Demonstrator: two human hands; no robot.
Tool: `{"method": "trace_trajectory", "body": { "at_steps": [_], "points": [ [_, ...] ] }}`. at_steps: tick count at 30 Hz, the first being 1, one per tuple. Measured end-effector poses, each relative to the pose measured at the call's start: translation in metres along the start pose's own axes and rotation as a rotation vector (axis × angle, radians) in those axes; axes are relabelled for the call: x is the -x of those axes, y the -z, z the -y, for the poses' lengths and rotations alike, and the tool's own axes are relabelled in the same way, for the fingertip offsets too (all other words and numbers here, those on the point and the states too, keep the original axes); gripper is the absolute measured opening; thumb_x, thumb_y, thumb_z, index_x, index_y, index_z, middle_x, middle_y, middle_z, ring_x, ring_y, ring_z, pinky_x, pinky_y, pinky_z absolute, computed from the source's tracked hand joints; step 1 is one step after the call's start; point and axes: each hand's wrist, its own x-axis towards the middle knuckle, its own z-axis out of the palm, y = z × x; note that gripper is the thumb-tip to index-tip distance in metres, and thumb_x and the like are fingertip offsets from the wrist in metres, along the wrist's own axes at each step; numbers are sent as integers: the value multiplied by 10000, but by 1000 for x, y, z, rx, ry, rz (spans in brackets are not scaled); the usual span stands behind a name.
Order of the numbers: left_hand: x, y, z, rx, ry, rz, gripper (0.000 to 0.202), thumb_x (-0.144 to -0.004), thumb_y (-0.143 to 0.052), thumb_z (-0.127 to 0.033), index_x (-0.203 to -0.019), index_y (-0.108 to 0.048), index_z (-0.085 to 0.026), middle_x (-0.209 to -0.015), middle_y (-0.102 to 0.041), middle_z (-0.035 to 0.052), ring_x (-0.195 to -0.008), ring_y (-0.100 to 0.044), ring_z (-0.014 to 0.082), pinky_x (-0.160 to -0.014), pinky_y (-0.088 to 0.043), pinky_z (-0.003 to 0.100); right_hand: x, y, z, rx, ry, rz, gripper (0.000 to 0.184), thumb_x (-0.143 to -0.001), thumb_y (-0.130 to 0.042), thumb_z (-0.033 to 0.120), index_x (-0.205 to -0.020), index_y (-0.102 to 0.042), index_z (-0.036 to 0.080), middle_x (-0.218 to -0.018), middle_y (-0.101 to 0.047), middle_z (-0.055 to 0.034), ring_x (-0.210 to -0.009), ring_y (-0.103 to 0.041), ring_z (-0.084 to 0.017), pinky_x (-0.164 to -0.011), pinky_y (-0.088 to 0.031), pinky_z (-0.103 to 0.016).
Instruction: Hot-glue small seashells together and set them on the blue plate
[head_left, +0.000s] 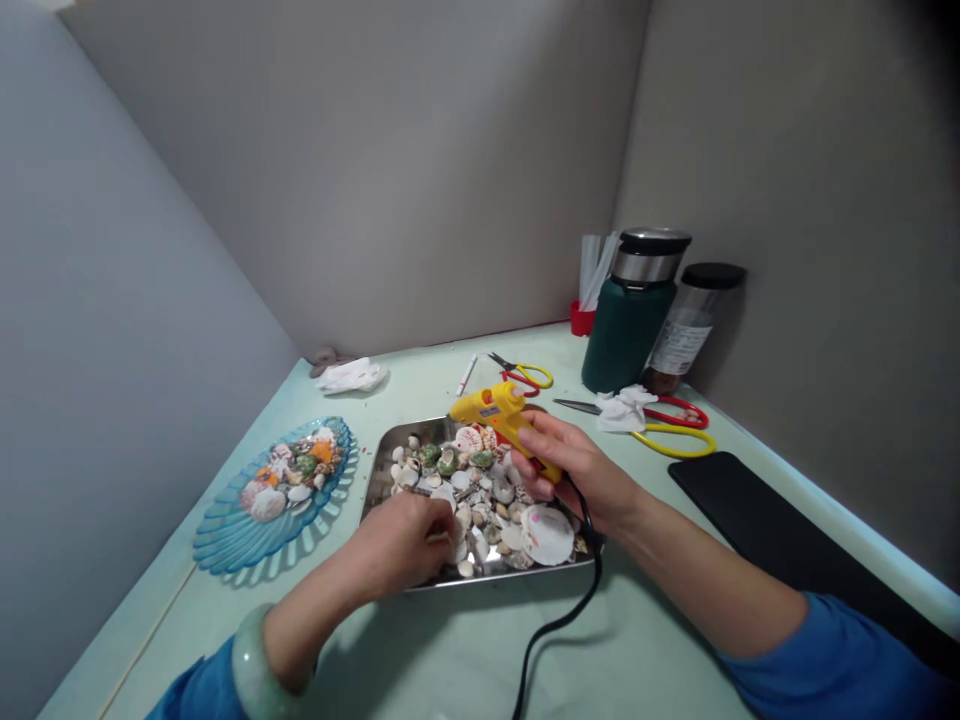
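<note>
Pale green tabletop [465, 660] in view. Your right hand [574, 465] grips one yellow hot-glue gun [495, 408] at frame centre, above one rectangular steel tray [375, 480] of loose seashells [480, 490]. Your left hand [401, 545] curls into those shells; whether it pinches one, can't tell. One blue glass plate [225, 540] sits lower left. Two pairs right of centre: small red-and-yellow scissors [525, 375], large red-and-yellow scissors [675, 425].

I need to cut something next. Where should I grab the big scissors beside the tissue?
Take the big scissors by their red and yellow handle loops, coming from the right: the blades point left, and the tissue covers the pivot.
</note>
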Motion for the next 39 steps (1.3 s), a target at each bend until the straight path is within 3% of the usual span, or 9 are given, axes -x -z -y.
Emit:
{"method": "trace_trajectory", "body": {
  "at_steps": [7, 14, 19, 22, 25, 29, 32, 35, 39],
  "points": [
    [0, 20, 16, 113, 9, -132, 198, -747, -511, -302, -778, -667, -185, -641, -623, 4, -603, -529, 156, -540, -339, 218, 1, 0, 2, -58, 140, -22, 131, -856, -575, 312, -902, -508, 210, -628, -506, 60, -442, -378, -43, -451, -296, -189],
    [-10, 15, 13, 213, -26, -168, 253, -768, -513, -308, -880, -723, -221, -592, -638, 8, -523, -544, 163, -547, -354, 236, -1, 1, -2, -37, 146, -12, 123, -858, -580, 309, -880, -535, 197, -623, -538, 41, -437, -396, -50, -429, -298, -185],
    [-6, 17, 28, 325, 29, -254, 338, -805, -475, -341, -1070, -643, -215, -656, -623, 20, -507, -544, 162, -524, -376, 243, 2, -1, 1, -75, 230, 6, 152, -870, -555, 344, -822, -538, 201, -689, -565, 20, -488, -445, -69, -459, -335, -200],
    [-1, 16, 38, 551, 115, -256, 376, -843, -417, -388, -1142, -548, -200, -653, -585, 6, -472, -515, 145, -455, -367, 231, 2, -1, -1, -137, 144, 44, 187, -851, -583, 335, -757, -512, 190, -622, -494, 38, -456, -393, -64, -416, -302, -187],
    [3, 14, 44, 847, 152, -211, 386, -837, -466, -390, -1177, -474, -208, -601, -558, -26, -457, -487, 124, -430, -356, 210, 0, 2, -4, -138, 29, 53, 166, -864, -569, 294, -753, -507, 187, -515, -362, 82, -377, -245, -45, -347, -188, -166],
    [1, 16, 44, 1112, 77, -260, 244, -792, -578, -362, -961, -507, -200, -686, -558, -23, -544, -533, 116, -432, -359, 188, -1, 3, -2, -110, 105, 21, 210, -854, -567, 322, -714, -530, 170, -498, -316, 86, -383, -228, -48, -368, -197, -183],
    [-4, 17, 39, 1139, 13, -272, 217, -791, -585, -370, -888, -519, -188, -746, -566, -13, -562, -539, 104, -435, -352, 179, 0, 0, 1, 25, 169, -38, 141, -839, -585, 301, -796, -572, 167, -519, -366, 70, -407, -322, -60, -410, -243, -203],
    [-9, 14, 36, 1120, -25, -287, 242, -803, -570, -360, -974, -535, -193, -730, -557, -24, -549, -528, 96, -441, -342, 181, -1, -1, 0, 188, 125, -106, 164, -844, -581, 291, -968, -576, 183, -522, -377, 75, -400, -338, -63, -417, -255, -208],
    [-12, 7, 46, 995, -48, -350, 268, -818, -548, -334, -1052, -519, -206, -616, -528, -55, -534, -529, 113, -462, -351, 198, -6, 0, -6, 264, 66, -96, 184, -839, -586, 325, -956, -577, 184, -506, -367, 81, -394, -340, -65, -423, -265, -210]
  ]
}}
